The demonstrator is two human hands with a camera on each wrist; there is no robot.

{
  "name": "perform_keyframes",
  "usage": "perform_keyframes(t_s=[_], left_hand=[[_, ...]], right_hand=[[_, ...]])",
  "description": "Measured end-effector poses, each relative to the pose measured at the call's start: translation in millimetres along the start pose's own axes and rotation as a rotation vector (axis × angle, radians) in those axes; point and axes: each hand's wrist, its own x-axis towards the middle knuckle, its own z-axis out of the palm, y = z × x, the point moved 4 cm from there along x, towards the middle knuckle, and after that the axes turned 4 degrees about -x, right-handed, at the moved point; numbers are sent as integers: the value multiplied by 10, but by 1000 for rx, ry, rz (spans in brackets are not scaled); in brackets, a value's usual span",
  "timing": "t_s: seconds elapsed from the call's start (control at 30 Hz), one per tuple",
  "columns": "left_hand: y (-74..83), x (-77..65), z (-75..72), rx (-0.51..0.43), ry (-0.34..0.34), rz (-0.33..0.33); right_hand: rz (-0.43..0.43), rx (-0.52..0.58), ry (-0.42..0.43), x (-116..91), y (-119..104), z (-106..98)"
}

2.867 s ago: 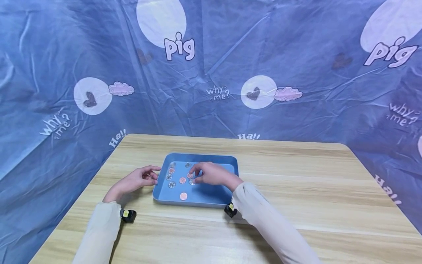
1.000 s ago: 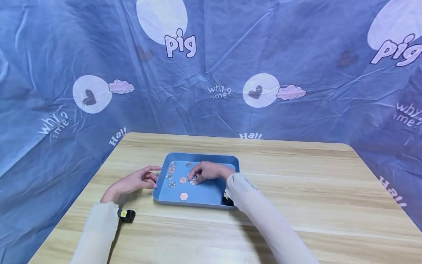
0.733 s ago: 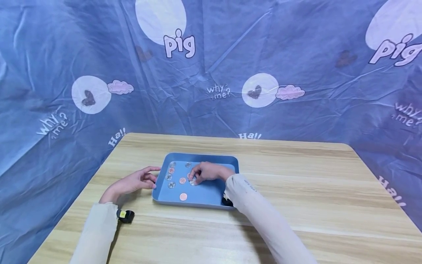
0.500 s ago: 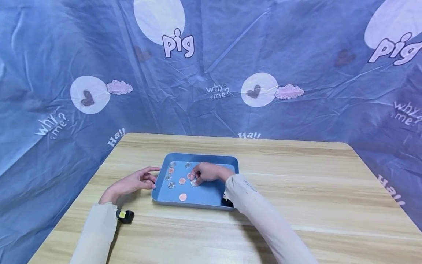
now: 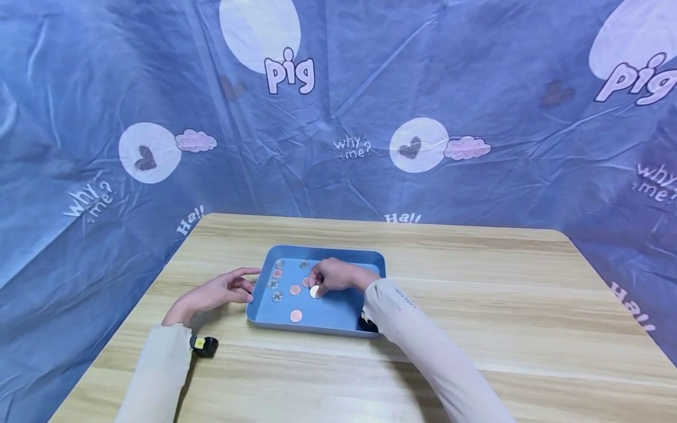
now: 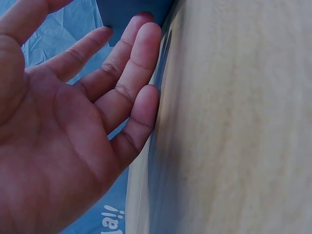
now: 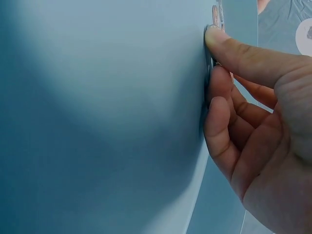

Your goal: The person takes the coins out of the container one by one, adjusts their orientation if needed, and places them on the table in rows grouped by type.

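Observation:
A shallow blue tray (image 5: 333,317) lies on the wooden table with several silver and copper-coloured coins spread over its left half. Inside it, my right hand (image 5: 338,275) pinches a silver coin (image 5: 314,292) between thumb and fingers, tilted so that it catches the light. The right wrist view shows the thumb (image 7: 239,53) pressed against the coin's edge, close over the tray floor. A copper coin (image 5: 305,282) peeks out beside these fingers. My left hand (image 5: 219,291) rests at the tray's left wall, its relaxed fingers (image 6: 139,63) against the outside.
Along the tray's left side run a silver coin (image 5: 280,264), a copper coin (image 5: 277,274) and more silver ones. Another copper coin (image 5: 296,316) lies near the front wall. Blue printed cloth (image 5: 338,106) hangs behind the table (image 5: 476,294).
My right hand has come down onto the silver coin, gripped it and tipped it up from lying flat, shifting slightly right. My left hand stays at the tray wall.

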Motion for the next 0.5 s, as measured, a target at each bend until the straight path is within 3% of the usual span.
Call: perform_keyframes(t_s=[0.3, 0.5], left_hand=[[-7, 3, 5, -10, -7, -6], [2, -5, 2, -9, -8, -5]], right_hand=[[23, 106, -8, -46, 21, -18], [-11, 259, -26, -102, -25, -137]])
